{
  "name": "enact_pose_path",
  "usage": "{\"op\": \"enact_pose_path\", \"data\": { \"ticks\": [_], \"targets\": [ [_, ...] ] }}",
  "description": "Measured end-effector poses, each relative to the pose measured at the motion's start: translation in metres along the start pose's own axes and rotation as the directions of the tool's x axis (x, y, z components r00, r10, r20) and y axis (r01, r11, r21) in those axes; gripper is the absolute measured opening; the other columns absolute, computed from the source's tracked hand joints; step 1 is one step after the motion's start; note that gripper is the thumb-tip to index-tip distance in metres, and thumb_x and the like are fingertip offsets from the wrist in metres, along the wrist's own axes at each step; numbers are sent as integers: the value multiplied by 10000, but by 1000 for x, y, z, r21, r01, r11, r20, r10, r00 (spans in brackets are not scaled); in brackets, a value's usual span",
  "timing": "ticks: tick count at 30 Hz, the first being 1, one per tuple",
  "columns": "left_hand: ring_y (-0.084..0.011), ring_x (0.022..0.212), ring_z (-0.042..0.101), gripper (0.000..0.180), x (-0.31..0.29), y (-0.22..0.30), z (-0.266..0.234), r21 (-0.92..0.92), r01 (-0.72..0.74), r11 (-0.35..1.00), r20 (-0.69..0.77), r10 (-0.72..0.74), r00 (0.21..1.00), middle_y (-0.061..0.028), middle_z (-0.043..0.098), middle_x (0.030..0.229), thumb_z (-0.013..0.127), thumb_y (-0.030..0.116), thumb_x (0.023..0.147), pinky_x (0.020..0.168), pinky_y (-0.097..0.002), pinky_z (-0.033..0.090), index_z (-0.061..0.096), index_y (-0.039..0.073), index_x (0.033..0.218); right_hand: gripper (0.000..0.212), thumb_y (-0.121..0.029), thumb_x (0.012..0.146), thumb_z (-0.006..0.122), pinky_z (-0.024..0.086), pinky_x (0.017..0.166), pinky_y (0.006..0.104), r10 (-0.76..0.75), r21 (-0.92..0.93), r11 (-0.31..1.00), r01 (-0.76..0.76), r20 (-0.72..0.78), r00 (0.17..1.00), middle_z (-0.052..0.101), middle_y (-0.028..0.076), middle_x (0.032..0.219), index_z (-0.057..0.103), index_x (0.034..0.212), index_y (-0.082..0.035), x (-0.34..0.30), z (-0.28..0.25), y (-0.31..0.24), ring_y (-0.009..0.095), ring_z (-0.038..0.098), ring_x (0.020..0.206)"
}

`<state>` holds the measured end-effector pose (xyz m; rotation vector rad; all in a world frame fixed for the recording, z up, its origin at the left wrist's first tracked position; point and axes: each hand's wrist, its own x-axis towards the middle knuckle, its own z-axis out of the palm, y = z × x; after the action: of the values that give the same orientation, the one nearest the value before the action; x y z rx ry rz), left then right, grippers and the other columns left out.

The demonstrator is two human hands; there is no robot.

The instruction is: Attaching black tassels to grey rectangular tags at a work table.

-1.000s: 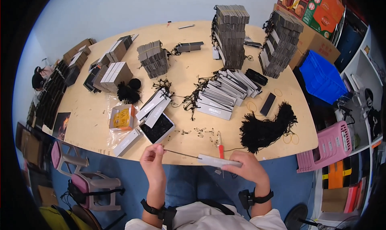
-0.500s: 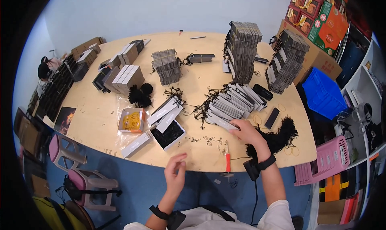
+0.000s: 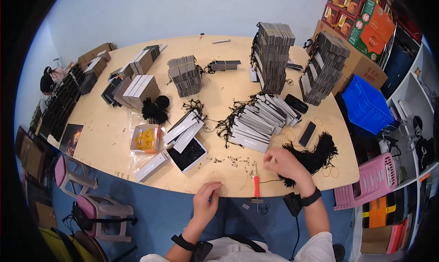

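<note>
My left hand [image 3: 208, 199] is at the table's front edge, its fingers slightly bent and the thumb apart, with nothing seen in it. My right hand [image 3: 287, 163] hovers with loosely curled fingers between the fanned row of white card strips [image 3: 260, 122] and a bundle of black cords [image 3: 320, 152]. I see nothing in its grasp. The front strip [image 3: 249, 140] lies flat, just beyond its fingertips. Below that hand is a red-handled tool [image 3: 256, 185] with a thin metal tip. Several small metal clips [image 3: 233, 160] are scattered to its left.
An open box of small black pieces [image 3: 187, 157] stands left of centre, with white strips on its rim. Beside it sits a box of yellow rubber bands [image 3: 145, 140]. Tall banded stacks [image 3: 273, 58] rise behind. A blue crate [image 3: 367, 105] stands right; another person [image 3: 48, 83] is far left.
My right hand has let go of the front white strip and drawn back toward the cords. The strip now lies against the row. My left hand has shifted slightly right and down.
</note>
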<state>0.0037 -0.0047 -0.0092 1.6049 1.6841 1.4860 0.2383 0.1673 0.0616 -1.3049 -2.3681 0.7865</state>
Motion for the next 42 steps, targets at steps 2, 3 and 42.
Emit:
{"op": "enact_pose_path", "data": {
  "ticks": [2, 3, 42],
  "targets": [
    [-230, 780, 661, 163, 1, 0, 1, 4, 8, 1000, -8, -8, 1000, -128, 675, 1029, 577, -38, 882, 694, -281, 519, 653, 18, 1015, 155, -166, 789, 674, 488, 768, 408, -70, 66, 996, 56, 243, 968, 591, 124, 976, 623, 887, -58, -18, -2, 4, 336, 603, 893],
    [-225, 764, 659, 164, 2, 2, 2, 1, 34, 999, -26, -34, 999, -124, 671, 1024, 579, -41, 878, 683, -280, 517, 653, 20, 1011, 158, -175, 790, 678, 488, 761, 409, -66, 8, 998, 66, 286, 956, 586, 122, 962, 624, 889, -65, -29, -1, 5, 327, 606, 884],
    [-339, 818, 540, 124, 35, 22, 58, 48, 5, 999, 128, -11, 992, -146, 549, 854, 594, -60, 826, 716, -394, 451, 521, 5, 903, 100, -80, 864, 665, 428, 524, 233, 84, 474, 881, -4, -148, 985, 599, 38, 639, 605, 881, -2, -78, 47, -43, 70, 533, 542]
  ]
}}
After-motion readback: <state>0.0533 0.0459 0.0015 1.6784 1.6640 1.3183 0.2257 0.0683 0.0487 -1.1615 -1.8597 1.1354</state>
